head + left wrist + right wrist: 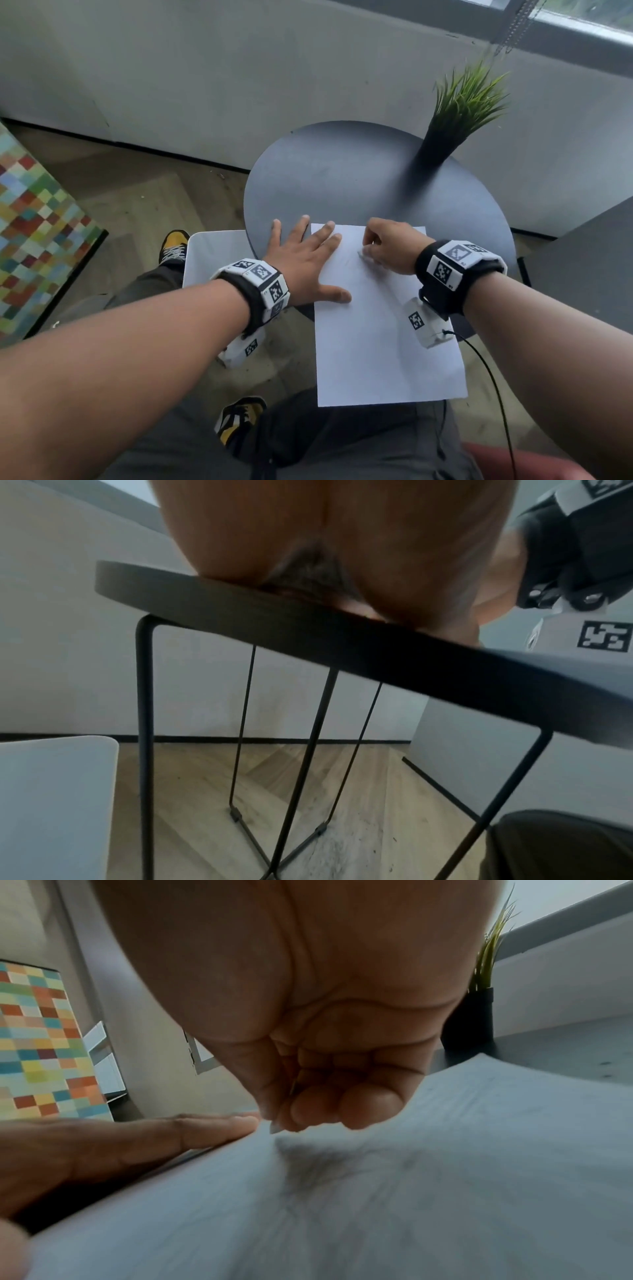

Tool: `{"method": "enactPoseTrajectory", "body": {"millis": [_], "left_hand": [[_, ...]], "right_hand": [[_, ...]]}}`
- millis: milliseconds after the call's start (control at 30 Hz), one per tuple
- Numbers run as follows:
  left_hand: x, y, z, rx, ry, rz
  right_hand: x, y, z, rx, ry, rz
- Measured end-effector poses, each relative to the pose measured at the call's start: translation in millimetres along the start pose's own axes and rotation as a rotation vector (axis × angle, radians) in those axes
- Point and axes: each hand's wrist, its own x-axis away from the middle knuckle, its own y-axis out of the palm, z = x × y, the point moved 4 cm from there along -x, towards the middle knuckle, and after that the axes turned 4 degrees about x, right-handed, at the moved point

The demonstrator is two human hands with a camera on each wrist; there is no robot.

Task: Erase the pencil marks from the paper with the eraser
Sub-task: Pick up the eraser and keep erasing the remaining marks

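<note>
A white sheet of paper [383, 342] lies on the round dark table [342, 178], its near end hanging past the rim. My left hand [318, 260] lies flat with spread fingers on the paper's left edge and presses it down. My right hand [371, 251] is curled near the sheet's top and pinches a small white eraser [363, 254] against the paper. In the right wrist view the eraser's tip [274, 1127] shows under the curled fingers [369, 1107], touching the paper [445, 1218]. Faint grey pencil marks [407, 1164] are on the sheet. The left wrist view shows only my palm [342, 547] on the table's rim [342, 642].
A green plant in a black vase [442, 147] stands at the table's far right. A white seat [212, 253] is left of the table, and a colourful checked panel [34, 222] further left. A thin black cable [493, 377] hangs from my right wrist.
</note>
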Motion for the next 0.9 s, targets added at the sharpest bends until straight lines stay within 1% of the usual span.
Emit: {"method": "enactPoseTrajectory", "body": {"millis": [133,200,267,333,367,400,500,533,567,600,667,700,733,833,867,900], "left_hand": [[-5.9,2.5,-3.2,0.042,-0.013,0.032],[-6.2,5.2,-2.8,0.03,-0.02,0.065],[-6.2,8.9,-0.9,0.014,-0.029,0.101],[-7.1,10.7,-0.1,0.018,-0.031,0.12],[-7.5,11.2,-0.1,0.017,-0.031,0.119],[-7.9,11.4,-0.7,0.011,-0.032,0.113],[-8.0,11.6,-1.6,0.0,-0.041,0.106],[-7.8,11.9,-1.6,0.001,-0.042,0.106],[-7.5,11.8,-1.5,0.003,-0.042,0.106],[-7.5,11.5,-1.3,0.004,-0.04,0.109],[-7.5,10.9,-1.1,0.006,-0.035,0.125],[-7.6,10.7,-1.0,0.005,-0.034,0.13],[-7.6,10.6,-0.9,0.005,-0.035,0.128],[-8.1,11.3,-0.5,0.011,-0.045,0.118],[-7.7,10.9,-0.3,0.013,-0.046,0.115],[-7.3,10.4,-0.2,0.013,-0.045,0.115]], "right_hand": [[-18.6,-3.7,-8.7,-0.067,0.051,0.082],[-18.4,-1.4,-13.7,-0.059,0.039,0.097],[-11.7,4.5,-23.0,-0.039,-0.067,0.047],[-2.0,11.3,-32.0,0.0,-0.186,-0.087],[-2.0,12.0,-31.6,0.006,-0.198,-0.126],[-5.5,9.0,-28.4,-0.003,-0.168,-0.11],[-18.7,-4.6,-7.9,-0.039,0.037,0.092],[-18.3,-5.0,-7.3,-0.032,0.051,0.13],[-17.0,-1.8,-11.0,-0.017,0.016,0.121],[-13.5,2.8,-18.9,0.003,-0.053,0.07],[-2.6,13.5,-33.3,0.05,-0.196,-0.104],[-1.2,14.1,-34.0,0.058,-0.216,-0.151],[-4.5,10.0,-30.5,0.051,-0.193,-0.133],[-17.7,-5.4,-9.7,-0.009,-0.02,0.072],[-15.9,-4.2,-10.2,-0.005,-0.02,0.095],[-12.4,0.1,-15.3,0.006,-0.068,0.066]]}}
